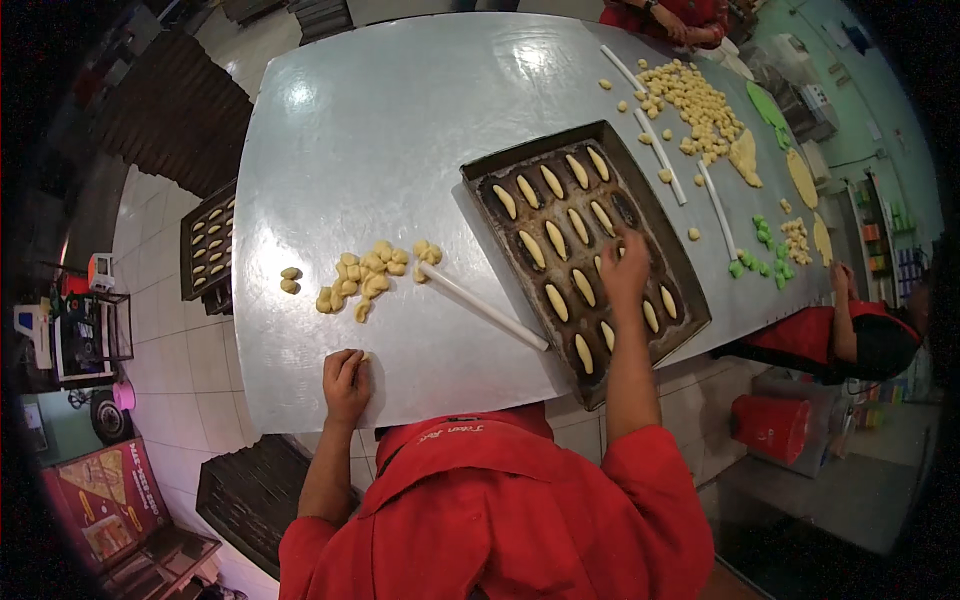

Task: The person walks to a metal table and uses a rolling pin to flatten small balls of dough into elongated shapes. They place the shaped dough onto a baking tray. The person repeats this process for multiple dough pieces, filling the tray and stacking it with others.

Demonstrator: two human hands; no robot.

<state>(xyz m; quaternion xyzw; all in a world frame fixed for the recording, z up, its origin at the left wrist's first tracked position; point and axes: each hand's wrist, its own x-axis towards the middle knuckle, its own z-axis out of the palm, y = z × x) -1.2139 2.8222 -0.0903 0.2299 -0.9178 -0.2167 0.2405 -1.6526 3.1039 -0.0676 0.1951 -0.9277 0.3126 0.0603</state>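
In front of me a dark metal baking tray (pixel 559 196) lies at an angle on the metal-topped table (pixel 360 150). Slender pale dough rolls (pixel 556 303) rest in rows of oval hollows. My right hand (pixel 627 270) is over the tray's right half, fingers pointing down beside a dough roll; whether it grips that roll is hidden. Near the table's front edge, my left hand (pixel 347 386) is curled, a bit of yellow dough (pixel 365 358) showing at its fingertips. Beyond it lies a cluster of yellow dough pieces (pixel 364 271). A white rolling rod (pixel 484 306) stretches from the dough to the tray.
Many dough balls (pixel 694 101), more white rods (pixel 660 156) and green dough pieces (pixel 763 255) occupy the table's right side. One co-worker's arms (pixel 671 22) are at the far edge; another co-worker (pixel 840 330) stands at right. A filled tray (pixel 210 247) sits beyond the left edge.
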